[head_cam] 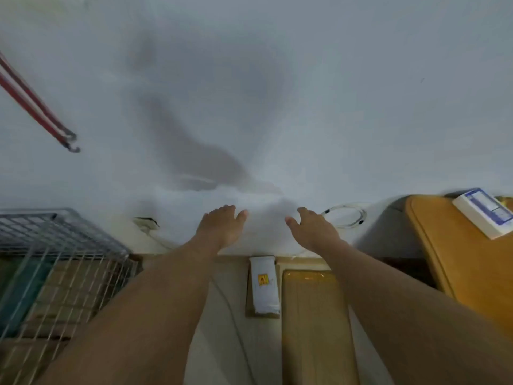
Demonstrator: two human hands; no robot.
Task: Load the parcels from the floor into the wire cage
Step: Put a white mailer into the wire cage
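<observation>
Reaching for a parcel appears to be the step in hand: left hand (222,227) and right hand (311,230) hover mid-frame, fingers spread, holding nothing. Bottom centre lie a slim white parcel (263,290) with an orange sticker and a long tan cardboard box (315,323), tape-glossy. Wire cage (63,262), a grey grid of thin rods, sits lower left; next move likely needs both hands lowered onto one parcel.

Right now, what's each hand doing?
Left hand: open, fingers spread, holding nothing.
Right hand: open, fingers spread, holding nothing.
</observation>
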